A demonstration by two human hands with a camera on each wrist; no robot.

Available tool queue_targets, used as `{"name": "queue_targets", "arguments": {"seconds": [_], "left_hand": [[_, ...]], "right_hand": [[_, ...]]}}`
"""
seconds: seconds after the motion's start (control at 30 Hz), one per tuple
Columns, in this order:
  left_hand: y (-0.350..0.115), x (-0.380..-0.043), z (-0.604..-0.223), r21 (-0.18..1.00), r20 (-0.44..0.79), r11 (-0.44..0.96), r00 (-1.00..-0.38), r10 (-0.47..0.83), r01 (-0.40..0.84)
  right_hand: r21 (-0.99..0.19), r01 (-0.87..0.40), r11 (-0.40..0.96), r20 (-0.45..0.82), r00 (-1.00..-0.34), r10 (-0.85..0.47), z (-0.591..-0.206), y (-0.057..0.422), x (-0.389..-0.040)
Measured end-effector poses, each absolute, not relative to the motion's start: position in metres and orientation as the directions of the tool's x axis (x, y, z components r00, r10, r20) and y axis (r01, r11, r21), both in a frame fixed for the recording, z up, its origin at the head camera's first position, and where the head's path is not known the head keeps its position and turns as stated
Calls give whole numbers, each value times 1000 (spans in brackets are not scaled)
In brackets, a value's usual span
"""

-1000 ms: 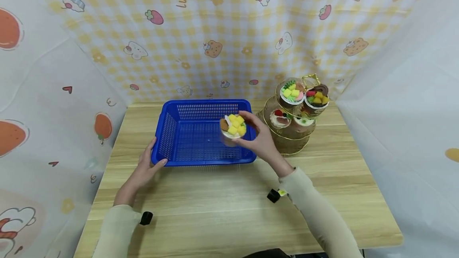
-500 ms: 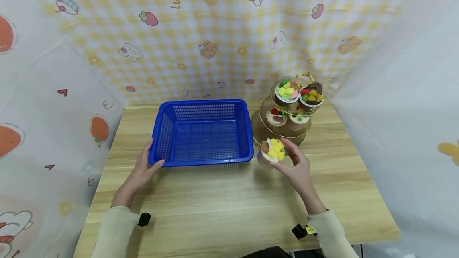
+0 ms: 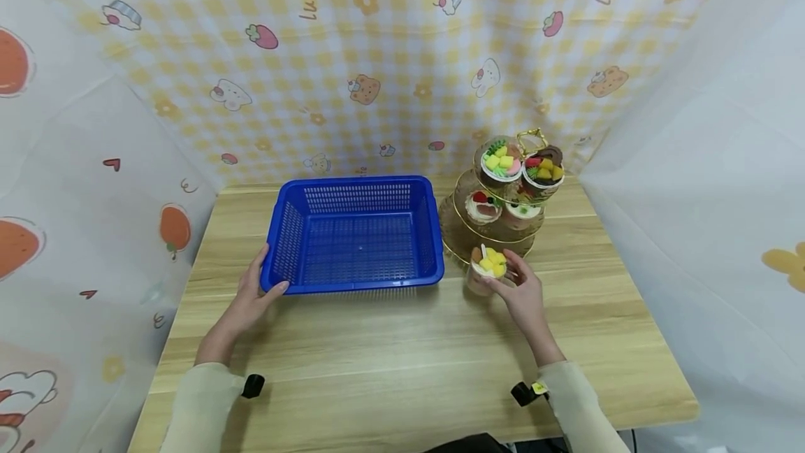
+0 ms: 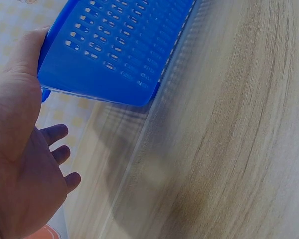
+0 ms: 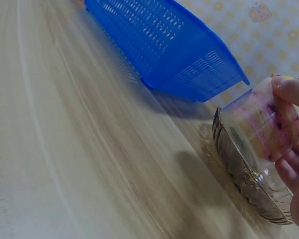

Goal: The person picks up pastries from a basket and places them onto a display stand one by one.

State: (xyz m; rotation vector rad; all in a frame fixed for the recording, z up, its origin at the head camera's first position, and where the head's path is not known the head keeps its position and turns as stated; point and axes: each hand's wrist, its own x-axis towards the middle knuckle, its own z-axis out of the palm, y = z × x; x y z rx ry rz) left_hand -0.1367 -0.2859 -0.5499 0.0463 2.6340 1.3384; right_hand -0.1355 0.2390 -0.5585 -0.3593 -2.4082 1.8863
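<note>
My right hand grips a clear dessert cup topped with yellow cubes and a brown piece, thumb on one side and fingers on the other. In the right wrist view the cup, with purple-streaked layers, is at the rim of the bottom tier of a tiered stand. Two dessert cups sit on the top tier, one with a green and yellow topping, one with a dark topping. At the left, my left hand holds the near left corner of a blue plastic basket between thumb and finger.
On the stand's middle tier are a cup with a red topping and one with a white top. A gold handle rises above the stand. The wooden table meets a checked curtain behind.
My right hand has carried the dessert cup from over the basket rightward and toward me, then in to the stand's bottom tier. The left hand keeps its place at the basket corner.
</note>
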Motion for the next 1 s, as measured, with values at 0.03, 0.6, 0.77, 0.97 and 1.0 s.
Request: {"name": "queue_targets", "arguments": {"seconds": [0.03, 0.6, 0.77, 0.97, 1.0], "left_hand": [[-286, -137, -550, 803, -150, 593, -982, 112, -55], [-286, -137, -550, 802, -154, 595, -982, 111, -59], [-286, -137, -552, 804, -149, 593, -982, 116, -52], [-286, -136, -553, 797, -157, 602, -981, 111, -59], [-286, -136, -552, 796, -157, 602, -981, 110, -60]], "right_hand": [[-963, 159, 218, -111, -970, 216, -560, 239, -139], [-968, 165, 192, -119, -966, 228, -558, 237, -170], [-972, 185, 143, -152, -965, 214, -557, 237, -174], [-977, 211, 43, -201, -966, 164, -560, 235, -177], [-977, 212, 27, -205, -966, 159, -560, 235, -178]]}}
